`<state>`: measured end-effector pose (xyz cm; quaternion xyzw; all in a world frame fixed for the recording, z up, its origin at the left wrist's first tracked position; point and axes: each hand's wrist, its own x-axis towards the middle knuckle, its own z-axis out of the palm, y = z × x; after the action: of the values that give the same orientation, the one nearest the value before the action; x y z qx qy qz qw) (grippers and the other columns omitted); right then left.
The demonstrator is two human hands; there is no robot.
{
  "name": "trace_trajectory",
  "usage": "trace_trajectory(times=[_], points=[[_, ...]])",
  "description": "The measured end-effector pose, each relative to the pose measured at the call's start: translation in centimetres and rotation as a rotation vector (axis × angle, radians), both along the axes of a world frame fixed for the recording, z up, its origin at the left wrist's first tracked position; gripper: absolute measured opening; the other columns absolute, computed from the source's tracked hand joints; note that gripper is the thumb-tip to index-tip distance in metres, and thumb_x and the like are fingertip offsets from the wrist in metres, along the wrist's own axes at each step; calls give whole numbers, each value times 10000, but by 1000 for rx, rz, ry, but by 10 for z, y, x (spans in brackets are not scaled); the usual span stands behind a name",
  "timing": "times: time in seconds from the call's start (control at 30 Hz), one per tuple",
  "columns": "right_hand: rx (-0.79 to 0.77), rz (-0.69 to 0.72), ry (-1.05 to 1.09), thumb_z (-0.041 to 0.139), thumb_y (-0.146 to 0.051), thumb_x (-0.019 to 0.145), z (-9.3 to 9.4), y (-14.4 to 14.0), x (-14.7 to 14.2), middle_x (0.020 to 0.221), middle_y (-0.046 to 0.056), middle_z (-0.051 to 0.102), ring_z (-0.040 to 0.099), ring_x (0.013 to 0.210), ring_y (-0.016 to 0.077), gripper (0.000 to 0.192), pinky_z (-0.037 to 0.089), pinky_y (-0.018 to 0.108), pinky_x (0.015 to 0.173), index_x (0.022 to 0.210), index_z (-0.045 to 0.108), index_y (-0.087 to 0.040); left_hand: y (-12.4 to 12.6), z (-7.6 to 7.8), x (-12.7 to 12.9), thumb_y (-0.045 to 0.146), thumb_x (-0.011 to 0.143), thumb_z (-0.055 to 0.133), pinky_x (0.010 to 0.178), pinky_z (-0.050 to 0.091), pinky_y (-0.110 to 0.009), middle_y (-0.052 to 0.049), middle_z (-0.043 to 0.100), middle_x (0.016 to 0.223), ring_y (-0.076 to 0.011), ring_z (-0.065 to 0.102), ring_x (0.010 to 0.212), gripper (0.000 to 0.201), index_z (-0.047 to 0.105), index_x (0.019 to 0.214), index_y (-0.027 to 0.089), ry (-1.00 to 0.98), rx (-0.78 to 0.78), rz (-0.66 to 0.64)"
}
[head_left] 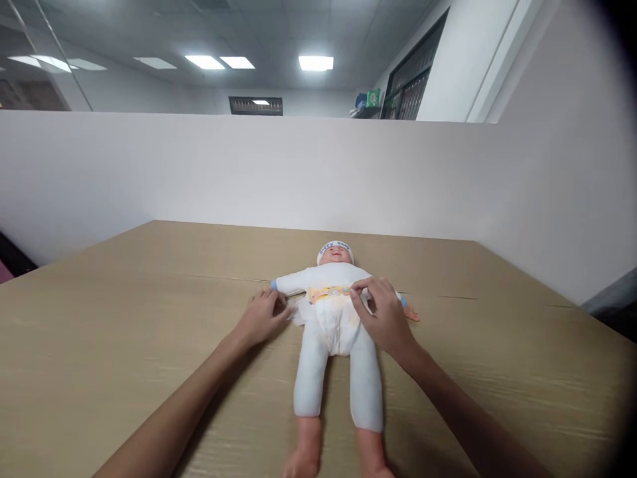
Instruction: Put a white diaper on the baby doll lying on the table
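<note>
Baby doll [334, 312] lies face-up on table [124, 345]. Diaper [334, 317] tab pinched by left hand [262, 317]; waistband pinched by right hand [381, 313]. Tabs best pulled snug & level.

A light wooden tabletop [124, 318] is enclosed at its far edge by a plain white partition wall [199, 172]. Rectangular ceiling light panels [315, 63] are lit above.

Doll [334, 318] under my hands wears white suit with blue cuffs, white cap [335, 248] with dark lettering; diaper [334, 317] on the doll white, its waistband orange-yellow patterned; doll's bare feet peach-pink; table [124, 318] under doll light tan wood grain; partition [199, 172] behind doll plain white
</note>
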<state>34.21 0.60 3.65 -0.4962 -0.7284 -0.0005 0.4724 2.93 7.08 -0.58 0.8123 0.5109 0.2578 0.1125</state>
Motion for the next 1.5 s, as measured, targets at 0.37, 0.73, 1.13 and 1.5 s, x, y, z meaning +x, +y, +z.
trace_trajectory(times=[0.37, 0.73, 1.13, 1.5], points=[[-364, -52, -129, 739, -377, 868, 18, 30, -56, 761, -25, 606, 531, 708, 182, 358, 266, 309, 627, 770, 415, -259, 4, 24, 1, 666, 933, 565, 701, 352, -307, 22, 504, 703, -183, 475, 708, 512, 481, 686, 225, -372, -337, -76], [-403, 103, -226, 741, -364, 907, 31, 25, -46, 834, -3, 648, 574, 794, 194, 313, 346, 310, 699, 782, 478, -250, 7, 49, 88, 644, 952, 611, 671, 353, -304, 22, 512, 717, -161, 450, 705, 499, 600, 732, 197, -628, -483, -239], [-404, 42, -200, 565, -278, 1048, 17, 38, -41, 796, -5, 634, 560, 729, 184, 280, 330, 299, 656, 790, 459, -258, -11, 19, 76, 603, 932, 738, 783, 448, -281, -17, 608, 1064, -161, 562, 904, 460, 595, 1171, 238, -776, -375, -230], [-246, 285, 102, 534, -149, 1009, 7, -66, -39, 1122, 59, 661, 657, 1054, 239, 150, 595, 359, 883, 1055, 594, -278, -87, 47, 63, 481, 1092, 551, 884, 447, -363, -40, 695, 1067, -224, 562, 957, 249, 642, 1058, 252, -415, -45, -281]])
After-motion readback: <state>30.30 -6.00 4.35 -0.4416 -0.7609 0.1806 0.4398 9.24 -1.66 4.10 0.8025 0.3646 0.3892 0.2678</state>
